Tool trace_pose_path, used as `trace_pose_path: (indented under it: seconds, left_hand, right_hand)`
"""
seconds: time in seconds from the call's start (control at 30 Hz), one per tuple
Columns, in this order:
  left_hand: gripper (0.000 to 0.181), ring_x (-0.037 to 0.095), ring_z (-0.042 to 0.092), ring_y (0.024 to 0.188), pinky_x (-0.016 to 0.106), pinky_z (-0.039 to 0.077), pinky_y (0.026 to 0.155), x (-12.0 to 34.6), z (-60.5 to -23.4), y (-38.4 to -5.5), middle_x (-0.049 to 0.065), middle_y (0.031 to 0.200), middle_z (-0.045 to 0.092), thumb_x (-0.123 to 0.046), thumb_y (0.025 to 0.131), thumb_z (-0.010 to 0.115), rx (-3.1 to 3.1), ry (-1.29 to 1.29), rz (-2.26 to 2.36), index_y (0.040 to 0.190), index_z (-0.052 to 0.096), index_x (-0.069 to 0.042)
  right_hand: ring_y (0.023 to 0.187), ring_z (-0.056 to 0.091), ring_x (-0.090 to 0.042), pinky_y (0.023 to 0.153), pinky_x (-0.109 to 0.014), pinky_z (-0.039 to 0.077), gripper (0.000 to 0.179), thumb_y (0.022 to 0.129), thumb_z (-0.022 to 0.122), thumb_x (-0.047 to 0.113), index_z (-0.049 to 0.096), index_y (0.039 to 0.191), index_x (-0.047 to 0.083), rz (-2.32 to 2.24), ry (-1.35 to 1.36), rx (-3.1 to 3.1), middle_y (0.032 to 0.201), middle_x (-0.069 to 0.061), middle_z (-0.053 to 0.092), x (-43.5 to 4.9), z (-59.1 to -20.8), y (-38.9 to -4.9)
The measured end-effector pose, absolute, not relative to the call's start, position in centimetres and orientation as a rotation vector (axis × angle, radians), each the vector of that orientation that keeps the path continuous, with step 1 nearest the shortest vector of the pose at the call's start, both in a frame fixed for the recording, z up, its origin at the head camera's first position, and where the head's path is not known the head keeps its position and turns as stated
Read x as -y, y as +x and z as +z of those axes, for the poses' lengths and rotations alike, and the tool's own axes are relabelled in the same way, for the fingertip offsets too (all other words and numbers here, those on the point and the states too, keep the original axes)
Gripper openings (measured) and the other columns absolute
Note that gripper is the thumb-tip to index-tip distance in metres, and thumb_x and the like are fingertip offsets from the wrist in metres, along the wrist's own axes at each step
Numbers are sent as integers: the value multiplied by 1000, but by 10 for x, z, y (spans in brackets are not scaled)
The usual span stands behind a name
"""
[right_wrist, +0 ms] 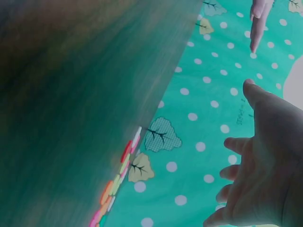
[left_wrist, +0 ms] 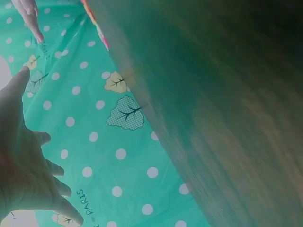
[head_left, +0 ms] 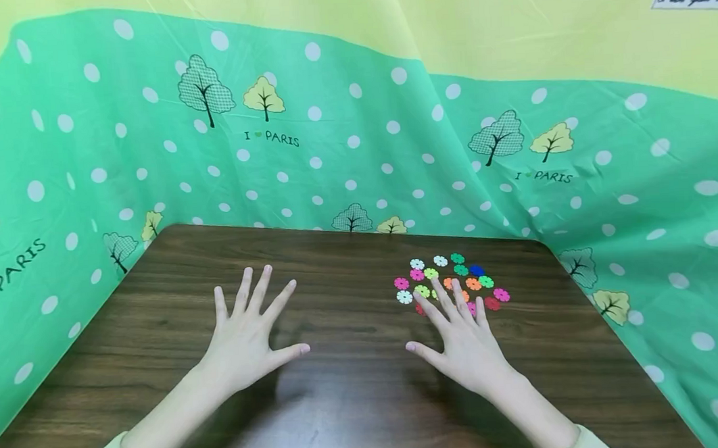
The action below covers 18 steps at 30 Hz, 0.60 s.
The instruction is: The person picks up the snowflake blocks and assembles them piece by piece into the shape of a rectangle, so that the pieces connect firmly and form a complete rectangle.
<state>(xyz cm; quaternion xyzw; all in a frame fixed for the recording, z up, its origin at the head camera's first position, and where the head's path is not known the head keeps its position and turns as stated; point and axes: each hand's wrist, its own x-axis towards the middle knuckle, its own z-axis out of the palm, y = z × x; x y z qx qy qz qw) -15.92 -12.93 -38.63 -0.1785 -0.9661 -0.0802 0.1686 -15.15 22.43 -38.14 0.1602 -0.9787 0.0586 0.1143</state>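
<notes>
Under and just past the fingers of the right hand (head_left: pixel 466 350), a loose bunch of little flower-shaped discs (head_left: pixel 431 273) lies on the brown worktop (head_left: pixel 339 306). The fingers of this hand are spread wide and hold nothing, and they look to hang in the air above the discs. A white disc (head_left: pixel 404 297) lies just to the left of the pointing finger, a blue disc (head_left: pixel 476 270) lies past the fingertips, and a pink disc (head_left: pixel 501 295) lies to the right of the little finger. Some discs are partly hidden behind the fingers, so I cannot count them all. The left hand (head_left: pixel 243 342) is well away to the left of the bunch, with its fingers spread wide too and nothing in them. Only bare wood shows near those fingers. Far past both hands hangs a green and yellow cloth (head_left: pixel 329 110) with dots and trees. As for how far along things are, it looks like the very start, or a rest. No disc is picked up, and the ones I can see are not stacked or set in neat rows. So all the handling seems left to do.
</notes>
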Motion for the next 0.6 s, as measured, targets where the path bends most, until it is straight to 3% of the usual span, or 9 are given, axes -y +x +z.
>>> trace_pose_path:
  seconds: [0.27, 0.6]
  left_hand:
    - [96, 32, -8, 145, 71, -6, 104, 123, -379, -168, 5, 159, -4, -80, 73, 51, 2712, -531, -264, 150, 12, -38]
    - [93, 29, -7, 145, 66, 0, 108, 102, -369, -186, 5, 159, 1, -81, 75, 45, 2653, -599, -298, 151, 13, -37]
  right_hand:
    - [145, -10, -29, 107, -68, 3, 84, 81, 49, 73, 25, 150, 30, 184, 472, 2831, 160, 0, 1, -232, -376, -159]
    - [145, -9, -30, 108, -65, 12, 86, 82, 55, 67, 19, 151, 31, 247, 491, 2820, 159, 2, -3, -249, -371, -177]
